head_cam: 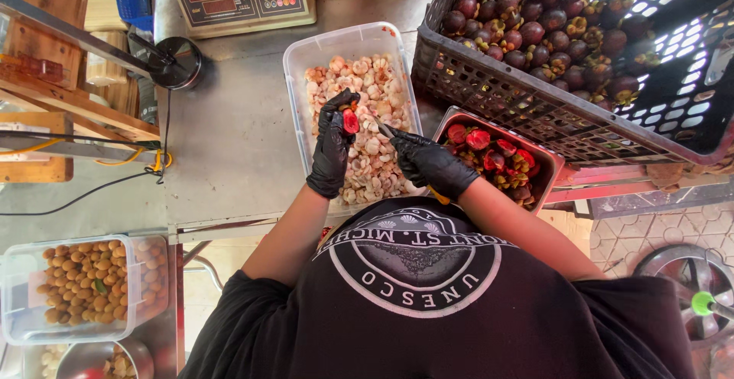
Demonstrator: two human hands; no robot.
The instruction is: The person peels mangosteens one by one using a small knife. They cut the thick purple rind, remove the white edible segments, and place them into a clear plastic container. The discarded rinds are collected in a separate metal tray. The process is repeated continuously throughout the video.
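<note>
1. The left hand (333,150), in a glossy black glove, is closed around a cut mangosteen shell (350,121) with red flesh, at frame centre.
2. The right hand (430,163), gloved alike, grips a small knife (384,129) with a yellow handle, blade tip near the shell.
3. Beneath both sits a clear plastic tub (297,66) of pale, lumpy segments on the grey metal surface (229,134).
4. Right of it, a rectangular metal tray (552,162) holds red rinds.
5. In the upper right, a dark latticed crate (489,92) carries round purple mangosteens.

Knife blade (384,128) mostly hidden behind right hand (430,163); crate (489,89) cut off.
</note>
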